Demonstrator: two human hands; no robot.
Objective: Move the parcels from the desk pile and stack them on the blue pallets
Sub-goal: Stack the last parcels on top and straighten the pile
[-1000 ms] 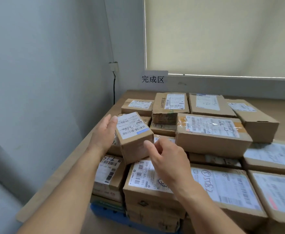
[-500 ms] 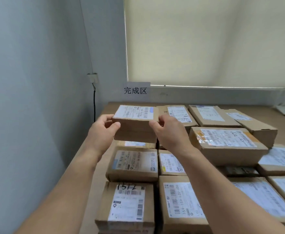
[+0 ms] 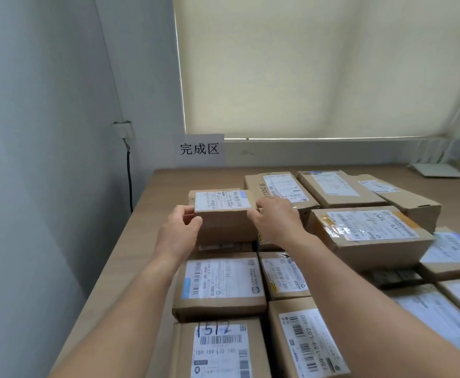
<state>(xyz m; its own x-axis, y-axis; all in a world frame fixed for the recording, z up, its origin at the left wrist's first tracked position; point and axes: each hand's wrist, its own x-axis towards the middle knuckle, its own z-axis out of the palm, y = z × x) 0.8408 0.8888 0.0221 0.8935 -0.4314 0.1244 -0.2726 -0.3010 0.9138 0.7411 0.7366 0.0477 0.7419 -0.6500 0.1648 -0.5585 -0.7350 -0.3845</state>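
A small brown cardboard parcel (image 3: 224, 223) with a white label on top is held between both my hands at the far left of the stack. My left hand (image 3: 178, 231) grips its left end, thumb at the top edge. My right hand (image 3: 276, 218) grips its right end. The parcel sits over other stacked parcels; whether it rests on them I cannot tell. Several labelled parcels fill the stack, among them one marked "1512" (image 3: 219, 347) nearest me and a taped one (image 3: 367, 236) to the right. The blue pallets are hidden under the boxes.
A grey wall (image 3: 46, 159) runs close on the left, with a socket and black cable (image 3: 129, 181). A paper sign (image 3: 199, 149) hangs on the back wall under a drawn blind (image 3: 318, 66). Bare wooden floor (image 3: 196, 178) lies behind the stack.
Both hands carried the small parcel from the near middle of the stack up and away to its far left, turning it level with the label facing up. My view rose as well.
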